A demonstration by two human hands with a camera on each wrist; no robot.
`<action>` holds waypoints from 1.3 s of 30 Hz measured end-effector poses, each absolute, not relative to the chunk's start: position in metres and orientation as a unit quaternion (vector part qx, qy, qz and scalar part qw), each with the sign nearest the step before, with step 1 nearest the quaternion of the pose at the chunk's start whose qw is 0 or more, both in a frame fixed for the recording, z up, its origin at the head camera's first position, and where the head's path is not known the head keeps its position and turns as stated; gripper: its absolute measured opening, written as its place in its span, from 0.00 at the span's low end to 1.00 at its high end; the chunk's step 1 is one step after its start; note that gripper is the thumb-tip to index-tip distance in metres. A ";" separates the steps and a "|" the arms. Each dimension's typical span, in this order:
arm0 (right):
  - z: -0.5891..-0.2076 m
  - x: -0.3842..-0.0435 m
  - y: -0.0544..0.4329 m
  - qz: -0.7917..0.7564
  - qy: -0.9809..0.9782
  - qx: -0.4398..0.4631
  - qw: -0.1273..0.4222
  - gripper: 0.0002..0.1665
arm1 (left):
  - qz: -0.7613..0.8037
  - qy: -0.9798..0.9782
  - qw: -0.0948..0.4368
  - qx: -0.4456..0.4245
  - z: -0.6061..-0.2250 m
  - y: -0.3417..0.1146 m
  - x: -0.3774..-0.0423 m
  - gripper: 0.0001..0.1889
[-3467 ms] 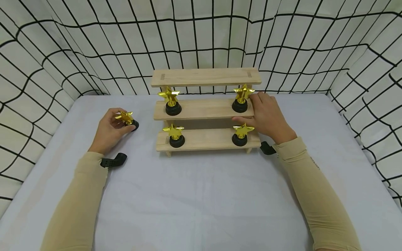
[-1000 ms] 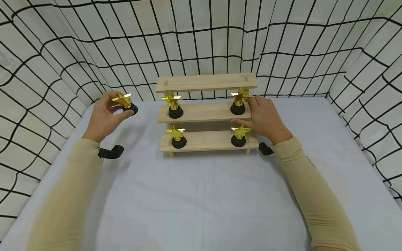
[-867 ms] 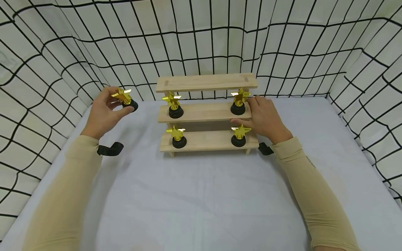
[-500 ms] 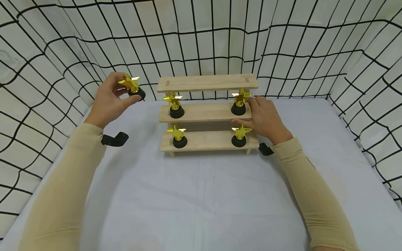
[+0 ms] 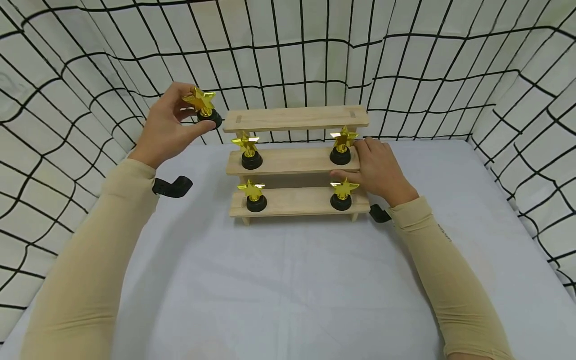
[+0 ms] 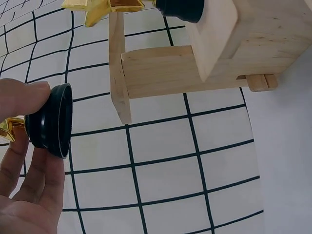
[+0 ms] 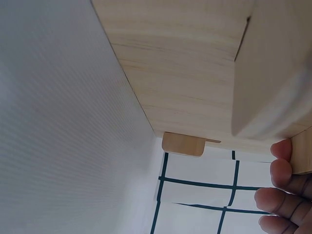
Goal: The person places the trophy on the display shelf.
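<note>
My left hand (image 5: 168, 127) holds a small gold star trophy (image 5: 204, 106) in the air, just left of the top tier of a three-tier wooden shelf (image 5: 294, 161). Thumb and fingers pinch its round black base (image 6: 48, 122), tipped sideways in the left wrist view. On the right, my right hand (image 5: 382, 170) grips the end of the shelf's middle tier, thumb at the front edge and fingers behind it. Two star trophies stand on the middle tier, left (image 5: 251, 152) and right (image 5: 342, 147). Two more stand on the bottom tier, left (image 5: 255, 196) and right (image 5: 343, 195).
A white cloth (image 5: 288, 280) covers the table. Black wire grid panels (image 5: 301, 60) rise behind the table and at both sides. The top tier (image 5: 297, 118) bears no trophy.
Over the last seconds my left hand has lifted the trophy from near the tabletop, up and then rightward to the height of the top tier. My right hand keeps its hold on the shelf.
</note>
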State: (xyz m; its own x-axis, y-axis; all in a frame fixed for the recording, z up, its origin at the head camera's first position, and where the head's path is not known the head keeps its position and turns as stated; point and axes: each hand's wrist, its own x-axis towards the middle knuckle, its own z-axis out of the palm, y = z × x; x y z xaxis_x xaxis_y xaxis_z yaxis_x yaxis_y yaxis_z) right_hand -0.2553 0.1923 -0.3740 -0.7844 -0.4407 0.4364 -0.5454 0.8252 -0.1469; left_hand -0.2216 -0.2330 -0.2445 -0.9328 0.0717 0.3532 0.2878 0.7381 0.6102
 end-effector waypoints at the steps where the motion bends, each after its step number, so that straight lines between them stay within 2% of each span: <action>1: -0.374 -0.255 0.192 0.133 -0.935 0.263 0.196 0.51 | -0.348 -0.919 0.155 -0.101 -0.243 -0.231 -0.222 0.31; 4: -0.374 -0.256 0.192 0.137 -0.936 0.260 0.193 0.48 | -0.346 -0.918 0.156 -0.112 -0.236 -0.223 -0.224 0.31; 12: -0.375 -0.256 0.193 0.137 -0.941 0.249 0.184 0.49 | -0.344 -0.915 0.153 -0.143 -0.221 -0.199 -0.236 0.32; 34: -0.372 -0.256 0.192 0.148 -0.945 0.245 0.158 0.51 | -0.349 -0.914 0.084 -0.187 -0.215 -0.133 -0.266 0.36; 39: -0.373 -0.258 0.194 0.147 -0.942 0.251 0.167 0.56 | -0.346 -0.915 0.062 -0.197 -0.215 -0.117 -0.274 0.35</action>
State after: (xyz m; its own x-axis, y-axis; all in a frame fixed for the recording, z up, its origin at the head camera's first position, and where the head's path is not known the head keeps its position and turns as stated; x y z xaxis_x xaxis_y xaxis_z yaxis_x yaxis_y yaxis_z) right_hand -0.2578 0.1935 -0.3730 -0.8185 -0.4230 0.3888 -0.5216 0.8308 -0.1941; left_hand -0.2744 -0.1171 -0.2147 -0.9151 0.3173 0.2489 0.4026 0.6836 0.6087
